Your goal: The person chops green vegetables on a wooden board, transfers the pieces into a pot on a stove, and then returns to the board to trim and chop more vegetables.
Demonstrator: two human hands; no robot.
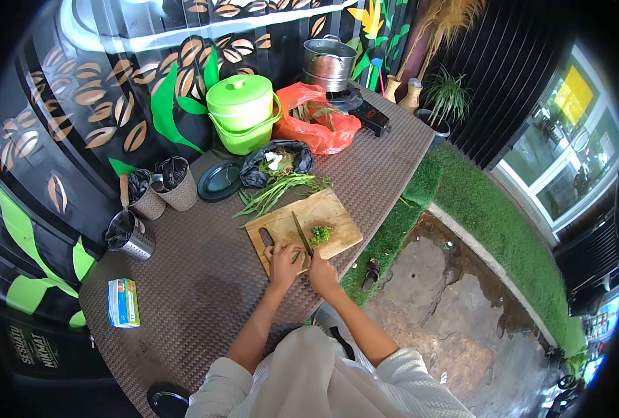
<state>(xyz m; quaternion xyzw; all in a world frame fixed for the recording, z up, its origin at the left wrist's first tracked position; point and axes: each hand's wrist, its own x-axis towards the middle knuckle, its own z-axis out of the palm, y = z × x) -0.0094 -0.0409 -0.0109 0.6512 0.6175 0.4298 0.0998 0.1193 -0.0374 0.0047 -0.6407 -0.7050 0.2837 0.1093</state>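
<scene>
My right hand (323, 274) was clenched around the handle of a kitchen knife (299, 228), the handle mostly hidden inside my fist, and the blade pointed away from me over the wooden cutting board (342, 230). My left hand (285, 263) was just beside it, fingers bent and bunched rather than spread, pinching a short piece of green stalk (296, 257) down on the near part of the board; how much of it lay under my fingers I could not tell. To the right of the blade sat a small heap of chopped greens (321, 234). The board's dark handle slot was at its left end, near my left fingers. Just beyond the board, long green stalks (278, 194) lay on the brown woven-textured table (191, 296), in front of a black plastic bag (301, 157) holding plant scraps.
</scene>
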